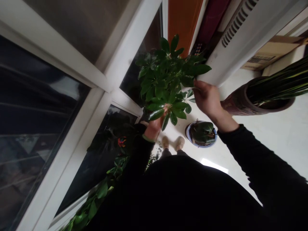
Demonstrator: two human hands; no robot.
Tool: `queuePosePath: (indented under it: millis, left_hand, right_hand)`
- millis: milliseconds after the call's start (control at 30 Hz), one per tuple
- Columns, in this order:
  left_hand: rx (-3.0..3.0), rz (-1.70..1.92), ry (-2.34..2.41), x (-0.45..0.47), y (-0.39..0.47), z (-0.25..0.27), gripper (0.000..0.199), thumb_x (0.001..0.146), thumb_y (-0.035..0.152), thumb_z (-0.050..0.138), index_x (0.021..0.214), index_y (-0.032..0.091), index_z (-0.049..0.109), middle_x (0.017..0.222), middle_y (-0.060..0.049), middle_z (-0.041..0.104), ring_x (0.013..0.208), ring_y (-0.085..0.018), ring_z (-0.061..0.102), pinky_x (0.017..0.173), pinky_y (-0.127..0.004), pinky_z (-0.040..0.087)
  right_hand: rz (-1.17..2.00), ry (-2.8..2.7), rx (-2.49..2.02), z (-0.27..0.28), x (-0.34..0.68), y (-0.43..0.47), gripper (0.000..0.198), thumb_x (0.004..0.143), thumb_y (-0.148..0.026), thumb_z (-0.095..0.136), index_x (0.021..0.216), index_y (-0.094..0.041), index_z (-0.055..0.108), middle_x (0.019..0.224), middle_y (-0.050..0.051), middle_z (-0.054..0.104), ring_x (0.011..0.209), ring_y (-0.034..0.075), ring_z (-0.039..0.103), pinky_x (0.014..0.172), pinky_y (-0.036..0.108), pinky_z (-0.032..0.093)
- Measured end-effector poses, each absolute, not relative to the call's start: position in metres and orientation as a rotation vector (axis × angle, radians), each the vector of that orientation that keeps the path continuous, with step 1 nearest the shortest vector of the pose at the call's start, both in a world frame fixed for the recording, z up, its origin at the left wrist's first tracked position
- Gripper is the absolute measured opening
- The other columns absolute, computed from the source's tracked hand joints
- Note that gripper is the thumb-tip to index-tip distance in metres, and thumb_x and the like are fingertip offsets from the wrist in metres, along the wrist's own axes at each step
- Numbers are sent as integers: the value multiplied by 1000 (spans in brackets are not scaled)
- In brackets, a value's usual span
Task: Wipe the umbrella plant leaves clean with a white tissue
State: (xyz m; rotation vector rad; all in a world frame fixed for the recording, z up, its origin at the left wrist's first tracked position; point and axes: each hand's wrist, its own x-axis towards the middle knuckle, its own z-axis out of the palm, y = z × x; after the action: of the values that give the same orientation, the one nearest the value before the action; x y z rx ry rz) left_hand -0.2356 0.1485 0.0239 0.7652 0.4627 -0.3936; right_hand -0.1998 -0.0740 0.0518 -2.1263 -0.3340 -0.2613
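A bushy green potted-type plant [166,80], with glossy leaves fanned out in whorls, fills the middle of the head view. Its pot and most of its stems are hidden. My left hand [154,126] reaches under the front leaf cluster, and the leaves cover its fingers. At the plant's right side, my right hand [208,99] is closed in a pinch beside a large leaf [201,69]. A small white tissue-like piece [187,88] shows at its fingertips, partly among the leaves.
White-framed windows [112,80] run along the left, with trailing leaves [92,208] below. A small blue-rimmed pot [188,138] stands on the pale floor near my feet. On the right are a large brown pot [237,99], a white vented unit [223,54] and a cardboard box [271,51].
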Motion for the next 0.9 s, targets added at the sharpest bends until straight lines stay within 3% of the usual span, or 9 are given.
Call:
queuePosePath:
  millis: [67, 167, 333, 433, 567, 767, 900]
  left_hand:
    - [744, -383, 409, -235, 144, 29, 50, 113, 25, 27, 96, 20, 74, 124, -10, 81, 152, -22, 61, 136, -45, 42]
    - [749, -377, 338, -235, 141, 38, 54, 113, 24, 23, 95, 21, 74, 120, -10, 82, 149, -22, 62, 136, -47, 41]
    - [702, -435, 156, -236, 143, 45, 42, 111, 22, 34, 105, 20, 76, 142, -11, 77, 151, -27, 62, 130, -54, 48]
    - [693, -414, 150, -234, 143, 45, 42, 110, 21, 35, 107, 18, 76, 142, -12, 77, 154, -28, 59, 132, -55, 46]
    - [734, -411, 209, -232, 137, 49, 48, 112, 24, 29, 105, 20, 77, 145, -9, 76, 160, -28, 52, 137, -53, 40]
    - [747, -394, 237, -233, 140, 51, 49, 112, 19, 30, 107, 19, 78, 142, -8, 78, 155, -27, 58, 137, -51, 39]
    - [718, -366, 171, -235, 149, 45, 50, 111, 21, 30, 109, 21, 79, 144, -6, 77, 152, -28, 61, 134, -54, 44]
  right_hand:
    - [-387, -449, -2079, 52, -223, -70, 40, 106, -17, 48, 128, -33, 77, 142, 5, 78, 148, 32, 63, 127, 58, 48]
    - [-380, -632, -2123, 42, -251, -65, 42, 106, -15, 48, 129, -34, 77, 142, 0, 78, 156, 31, 56, 130, 66, 43]
    - [-405, -452, -2190, 13, -272, -88, 40, 109, -17, 45, 128, -29, 78, 139, 4, 80, 151, 31, 62, 126, 66, 47]
    - [-517, -325, -2110, 13, -281, -93, 39, 110, -19, 45, 131, -29, 77, 137, 6, 81, 149, 31, 64, 125, 64, 50]
    - [-675, -393, -2075, 31, -287, -67, 42, 109, -15, 48, 136, -33, 76, 141, 2, 79, 156, 29, 56, 130, 63, 46]
    - [-476, -495, -2265, 12, -296, -55, 47, 107, -8, 49, 138, -32, 74, 147, 0, 75, 160, 30, 51, 131, 67, 42]
    - [-464, -362, -2220, -3, -316, -72, 46, 106, -10, 48, 136, -30, 76, 141, 2, 79, 155, 32, 58, 123, 67, 52]
